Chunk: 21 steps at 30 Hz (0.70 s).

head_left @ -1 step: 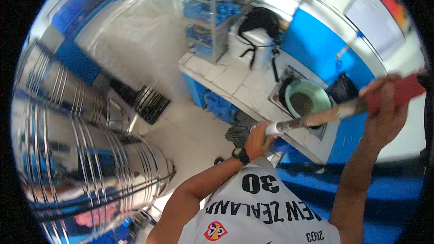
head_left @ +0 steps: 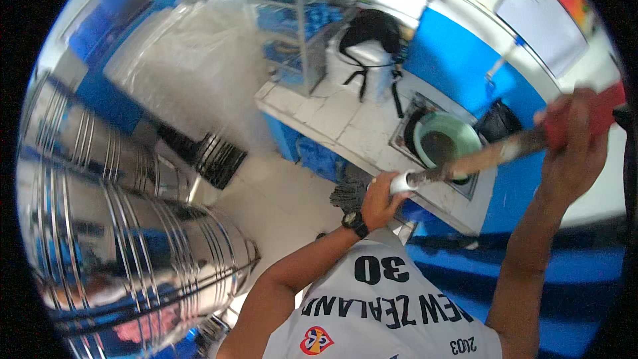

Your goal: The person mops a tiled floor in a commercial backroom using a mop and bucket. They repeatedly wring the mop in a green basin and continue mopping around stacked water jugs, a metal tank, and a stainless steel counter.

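Observation:
I hold a mop by its long wooden shaft (head_left: 485,156), which slants up to the right. My left hand (head_left: 380,198), with a black watch on the wrist, grips the low end at a white collar (head_left: 401,182). My right hand (head_left: 573,129) grips the red top end (head_left: 601,110), raised high. The grey stringy mop head (head_left: 347,193) hangs just left of my left hand, over the counter's edge. Behind the shaft a green basin (head_left: 458,129) of dark water sits in a sunken sink (head_left: 405,134).
A white tiled counter (head_left: 332,116) with blue sides carries a black backpack (head_left: 369,33) on a white container. Large shiny steel drums (head_left: 119,226) fill the left. A dark ribbed rack (head_left: 216,156) lies on the white floor (head_left: 279,193). A metal shelf (head_left: 292,13) stands behind.

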Tool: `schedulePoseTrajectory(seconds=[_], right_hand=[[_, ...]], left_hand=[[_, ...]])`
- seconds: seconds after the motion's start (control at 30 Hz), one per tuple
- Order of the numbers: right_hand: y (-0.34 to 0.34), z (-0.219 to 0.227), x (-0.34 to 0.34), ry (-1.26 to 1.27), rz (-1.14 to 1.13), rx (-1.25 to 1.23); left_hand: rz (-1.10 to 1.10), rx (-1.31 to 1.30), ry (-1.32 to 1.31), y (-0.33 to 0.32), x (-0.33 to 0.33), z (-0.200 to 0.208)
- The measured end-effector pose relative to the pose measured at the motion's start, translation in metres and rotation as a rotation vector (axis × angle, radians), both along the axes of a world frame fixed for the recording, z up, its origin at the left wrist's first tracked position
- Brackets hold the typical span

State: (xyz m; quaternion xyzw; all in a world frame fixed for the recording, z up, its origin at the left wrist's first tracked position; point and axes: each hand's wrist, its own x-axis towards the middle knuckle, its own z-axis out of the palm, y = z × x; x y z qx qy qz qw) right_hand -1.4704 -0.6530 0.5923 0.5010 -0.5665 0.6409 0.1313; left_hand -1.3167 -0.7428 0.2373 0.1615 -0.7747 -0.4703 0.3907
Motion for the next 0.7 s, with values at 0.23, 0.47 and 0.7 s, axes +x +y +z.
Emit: schedulePoseTrajectory(seconds=[0.23, 0.47, 0.7], right_hand=[[-0.007, 0.088, -0.069, 0.197, -0.11, 0.076], [0.033, 0.095, -0.138, 0.337, -0.113, 0.381], [0.023, 0.081, -0.237, 0.269, -0.016, 0.533]], left_hand=[[-0.272, 0.034, 0.221, -0.031, -0.099, 0.112], [-0.435, 0.007, 0.334, -0.047, -0.237, 0.238], [-0.824, 0.202, 0.327, -0.037, -0.337, 0.264]])
